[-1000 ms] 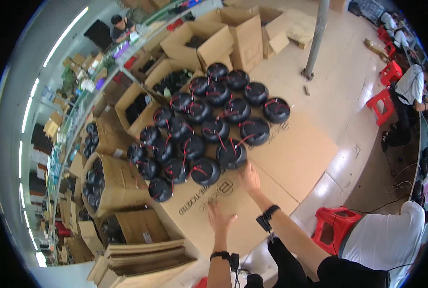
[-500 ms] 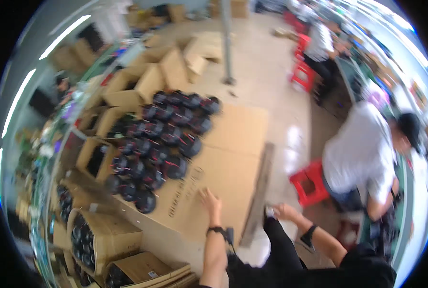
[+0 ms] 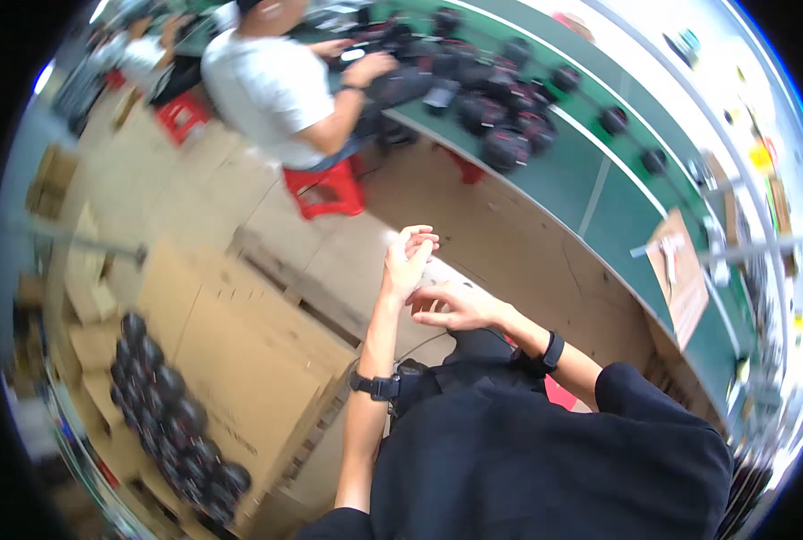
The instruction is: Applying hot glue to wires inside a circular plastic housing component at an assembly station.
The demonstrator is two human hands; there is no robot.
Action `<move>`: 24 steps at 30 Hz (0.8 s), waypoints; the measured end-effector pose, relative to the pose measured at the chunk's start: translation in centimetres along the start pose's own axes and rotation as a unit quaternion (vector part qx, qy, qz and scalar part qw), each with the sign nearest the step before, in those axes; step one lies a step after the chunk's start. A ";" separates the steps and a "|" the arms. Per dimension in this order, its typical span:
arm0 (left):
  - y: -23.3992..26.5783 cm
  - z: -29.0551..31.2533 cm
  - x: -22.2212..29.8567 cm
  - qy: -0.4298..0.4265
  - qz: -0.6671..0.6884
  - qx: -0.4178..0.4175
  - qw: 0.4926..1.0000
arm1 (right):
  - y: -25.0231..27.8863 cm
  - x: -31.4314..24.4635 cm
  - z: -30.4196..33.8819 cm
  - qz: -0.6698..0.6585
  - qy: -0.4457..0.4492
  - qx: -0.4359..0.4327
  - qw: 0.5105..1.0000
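My left hand [image 3: 406, 265] is raised in front of me, its fingers loosely bent and apart, and nothing shows in it. Just below and to its right is my right hand [image 3: 460, 308], palm turned inward with fingers slightly curled and apart, also without a visible object. The two hands are close together; whether they touch I cannot tell. A pale bright patch lies behind them, too unclear to name. Beyond, on the green workbench [image 3: 590, 202], sits a heap of black round items with red trim [image 3: 505, 108].
At lower left, similar black items [image 3: 163, 409] lie on a large flat cardboard sheet [image 3: 230, 360] over a pallet. A co-worker in a white shirt [image 3: 262, 90] sits on a red stool [image 3: 329, 193] at the bench. A wooden board [image 3: 681, 288] lies on the bench at right.
My view has swung right, from the cardboard sheet toward the bench. My hands, apart before with the left over the cardboard, are now close together in front of me.
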State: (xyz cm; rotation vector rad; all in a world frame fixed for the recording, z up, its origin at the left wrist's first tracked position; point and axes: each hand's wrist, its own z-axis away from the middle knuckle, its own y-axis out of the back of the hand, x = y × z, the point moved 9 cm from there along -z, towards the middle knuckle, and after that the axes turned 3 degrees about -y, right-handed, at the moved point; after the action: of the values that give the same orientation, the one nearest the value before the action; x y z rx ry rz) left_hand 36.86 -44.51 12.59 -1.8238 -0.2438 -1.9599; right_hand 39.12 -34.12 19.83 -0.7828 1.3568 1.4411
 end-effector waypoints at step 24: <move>-58.1 -4.8 -3.6 -0.440 -0.368 -0.669 0.472 | 35.7 17.8 40.4 0.134 -0.246 0.571 0.772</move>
State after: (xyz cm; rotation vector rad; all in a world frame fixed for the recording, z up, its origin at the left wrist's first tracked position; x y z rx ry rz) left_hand 7.31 5.51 18.52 -4.3550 0.5379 -1.0931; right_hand 6.56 12.23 22.81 0.5733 1.5938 0.6516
